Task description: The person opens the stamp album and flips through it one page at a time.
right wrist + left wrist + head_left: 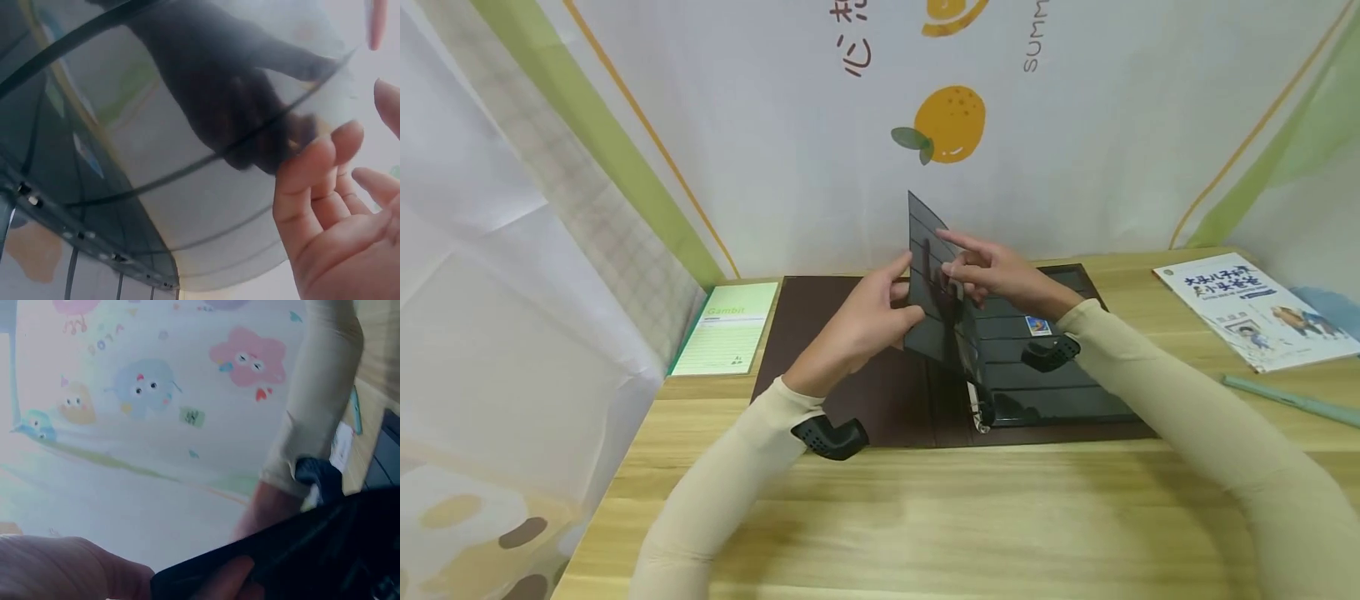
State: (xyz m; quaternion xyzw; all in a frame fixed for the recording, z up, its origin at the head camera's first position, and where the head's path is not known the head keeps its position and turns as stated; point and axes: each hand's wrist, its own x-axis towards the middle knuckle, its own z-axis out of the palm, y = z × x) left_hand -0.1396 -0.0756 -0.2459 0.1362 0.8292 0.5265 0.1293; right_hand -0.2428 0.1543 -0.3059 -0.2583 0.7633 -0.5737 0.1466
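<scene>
A stamp album with a dark brown cover [842,400] and ring binding lies spread on the table. One black album page [928,308], crossed by strips, stands raised from the rings. My left hand [868,312] grips this page at its left edge, thumb and fingers on opposite sides. On the page's other side is my right hand [1000,271], its index finger extended and its other fingers curled close to the glossy surface. Whether it pinches anything is unclear. A small colourful stamp [1037,326] sits on the lower black page. The right wrist view shows the glossy page [206,206] reflecting a hand.
To the left of the album lies a pale green notepad [726,329]. At the right are an illustrated booklet [1258,308] and a green pen-like stick [1292,400]. A white printed cloth [775,167] hangs behind the wooden table [925,517].
</scene>
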